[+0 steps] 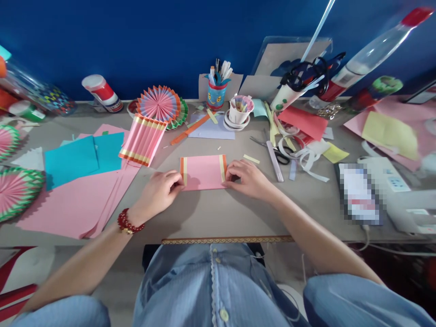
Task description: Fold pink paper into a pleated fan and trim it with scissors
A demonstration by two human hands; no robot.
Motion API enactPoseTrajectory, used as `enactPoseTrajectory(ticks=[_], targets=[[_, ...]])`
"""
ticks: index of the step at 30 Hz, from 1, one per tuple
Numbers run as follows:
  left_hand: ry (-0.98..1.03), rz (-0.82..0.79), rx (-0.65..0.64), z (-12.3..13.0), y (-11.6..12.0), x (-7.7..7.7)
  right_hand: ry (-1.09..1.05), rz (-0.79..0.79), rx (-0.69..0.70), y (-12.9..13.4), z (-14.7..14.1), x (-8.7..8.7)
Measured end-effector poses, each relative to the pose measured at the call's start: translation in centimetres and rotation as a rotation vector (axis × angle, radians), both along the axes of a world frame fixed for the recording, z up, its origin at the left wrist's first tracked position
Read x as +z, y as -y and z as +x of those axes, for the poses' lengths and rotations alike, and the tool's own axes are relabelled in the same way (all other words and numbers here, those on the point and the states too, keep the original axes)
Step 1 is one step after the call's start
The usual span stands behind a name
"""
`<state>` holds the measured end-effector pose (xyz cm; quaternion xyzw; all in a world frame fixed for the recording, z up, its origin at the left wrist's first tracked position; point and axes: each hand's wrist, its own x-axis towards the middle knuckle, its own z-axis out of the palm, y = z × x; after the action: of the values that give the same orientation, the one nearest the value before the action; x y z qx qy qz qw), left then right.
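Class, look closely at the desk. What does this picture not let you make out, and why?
Head view: pink card's underside, hidden against the desk.
Head view: phone screen, blurred into blocks.
Head view: most of the green fan, behind the pink fan.
Head view: lower left fan, cut off by the left edge.

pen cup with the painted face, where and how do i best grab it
Probably around its side wall, from the front left: the pen cup stands upright, pens crowd its mouth, grey card is behind, and a white cup sits close on the right.
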<state>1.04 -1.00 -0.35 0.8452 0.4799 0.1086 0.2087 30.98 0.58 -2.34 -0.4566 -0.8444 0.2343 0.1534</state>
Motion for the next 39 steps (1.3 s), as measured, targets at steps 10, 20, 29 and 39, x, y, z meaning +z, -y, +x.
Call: enactPoseTrajectory(ticks=[10,20,29,39], targets=[[-0.004,0.004,-0.005,0.0,-0.1,0.0,0.006,-0.016,0.007,0.0,0.0,0.3],[-0.004,0.005,-0.006,0.2,-0.1,0.4,0.019,0.000,-0.012,0.4,0.1,-0.1],[0.008,0.018,0.056,-0.1,0.2,-0.4,-0.018,0.059,-0.029,1.5,-0.1,-0.2],[-0.089,0.247,-0.126,-0.3,1.3,-1.6,0.048,0.202,-0.046,2.9,-0.6,-0.3]])
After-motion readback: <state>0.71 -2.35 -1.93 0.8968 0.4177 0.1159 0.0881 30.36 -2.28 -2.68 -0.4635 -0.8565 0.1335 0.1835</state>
